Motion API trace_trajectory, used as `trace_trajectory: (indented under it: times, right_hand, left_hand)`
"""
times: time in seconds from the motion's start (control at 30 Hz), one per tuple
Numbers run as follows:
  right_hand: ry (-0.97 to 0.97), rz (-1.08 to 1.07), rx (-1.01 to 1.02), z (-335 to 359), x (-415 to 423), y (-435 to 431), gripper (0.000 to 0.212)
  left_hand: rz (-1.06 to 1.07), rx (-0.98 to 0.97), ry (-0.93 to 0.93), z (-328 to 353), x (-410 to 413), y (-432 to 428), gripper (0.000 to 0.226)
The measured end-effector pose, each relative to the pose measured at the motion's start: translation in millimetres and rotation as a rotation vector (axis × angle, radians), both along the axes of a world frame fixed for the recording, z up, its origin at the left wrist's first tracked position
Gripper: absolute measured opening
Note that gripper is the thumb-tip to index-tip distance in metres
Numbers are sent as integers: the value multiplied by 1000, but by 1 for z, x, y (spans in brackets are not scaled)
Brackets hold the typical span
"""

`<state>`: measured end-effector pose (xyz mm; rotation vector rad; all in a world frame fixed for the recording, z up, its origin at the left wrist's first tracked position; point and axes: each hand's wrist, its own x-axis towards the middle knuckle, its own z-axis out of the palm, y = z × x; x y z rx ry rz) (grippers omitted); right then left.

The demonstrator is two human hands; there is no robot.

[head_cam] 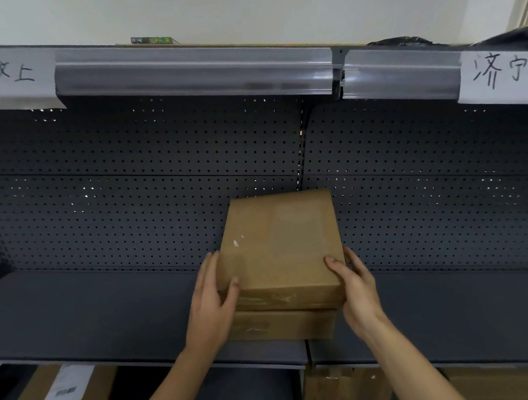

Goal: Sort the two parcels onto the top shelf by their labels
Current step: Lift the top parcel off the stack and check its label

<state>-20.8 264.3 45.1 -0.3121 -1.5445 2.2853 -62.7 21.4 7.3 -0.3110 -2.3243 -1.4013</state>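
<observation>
Two brown cardboard parcels are stacked on the dark middle shelf [92,311]. The upper parcel [280,245] lies on the lower parcel [284,325], and no label shows on its top face. My left hand [212,300] grips the upper parcel's near left corner. At its near right corner, my right hand [354,285] holds the other side. Above runs the top shelf [194,72], whose front rail carries two handwritten paper labels: one at the left [14,81], one at the right [500,74].
A perforated dark back panel [130,178] closes the shelf behind. A black bag [401,41] and a small flat item [151,40] lie on the top shelf. Below, more cardboard boxes stand, one with a white shipping label [66,388].
</observation>
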Motion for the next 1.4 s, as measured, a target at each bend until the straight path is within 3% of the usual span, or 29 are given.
trace_trajectory:
  times: [0.1,0.2,0.33,0.57,0.67,0.73,0.9,1.03,1.27,1.4]
  right_hand:
    - [26,2,15,-1,2,-1,92]
    - [38,15,2,3,3,-7,89]
    - [27,52,19,9,4,-14,85]
    - [1,69,109,13,13,-10,87]
    - [-20,82,33,11,18,-4,58]
    - [-76,84,-23,2,22,1,51]
    - [-220,147,-136,-26,31,-7,42]
    - [-308,224,-105,-36,34,-30,38]
    - [-318,388,-215,-36,40,-49,39]
    - [-262,414,-266,-37,41,-48,47]
  left_hand:
    - [51,-567,341,1,6,4,69]
    - [-8,-885,425,2,16,20,86]
    - [60,-971,428,1,21,32,107]
    - [154,-912,552,2,20,27,99]
    - [152,-763,466,3,21,23,106]
    - [157,-579,394,4,23,22,111]
    - [66,186,103,21,43,34,115]
    - [-16,571,-32,24,53,48,110]
    - [-101,860,-153,15,60,63,82]
    - [-124,927,-202,11,61,61,83]
